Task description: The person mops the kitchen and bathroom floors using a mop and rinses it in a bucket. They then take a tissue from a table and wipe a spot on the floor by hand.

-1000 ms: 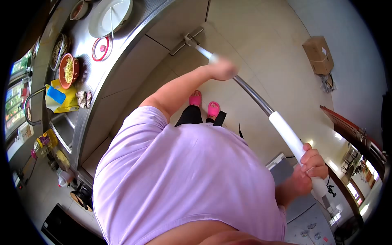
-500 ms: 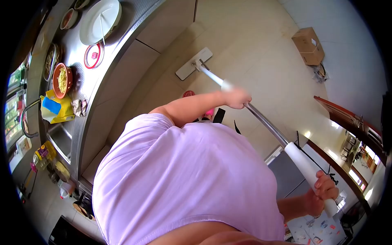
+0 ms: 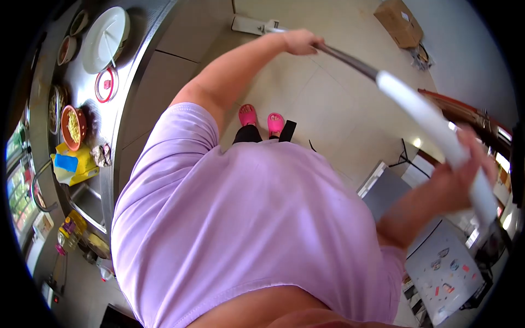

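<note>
A flat mop point(image 3: 421, 104) with a steel pole and a thick white handle slants across the view. My left hand point(image 3: 301, 42) is closed round its pole, with that arm stretched out ahead. Somewhat blurred, my right hand point(image 3: 458, 174) is wrapped round the white handle near its upper end, out to the right. The mop's white rectangular head point(image 3: 249, 25) lies on the floor close to the cabinet front; my left forearm and hand partly cover the lower pole.
Along the left runs a steel counter point(image 3: 139, 41) with a white dish point(image 3: 94, 48), an orange bowl point(image 3: 65, 123) of shredded food and a sink point(image 3: 87, 202). A cardboard box point(image 3: 399, 23) sits against the wall. My pink slippers point(image 3: 248, 115) are on the tiled floor point(image 3: 322, 109).
The mop head has moved forward to the cabinet. My left arm has stretched farther out, while my right hand has swung up and outward with the handle. Both slippers now show.
</note>
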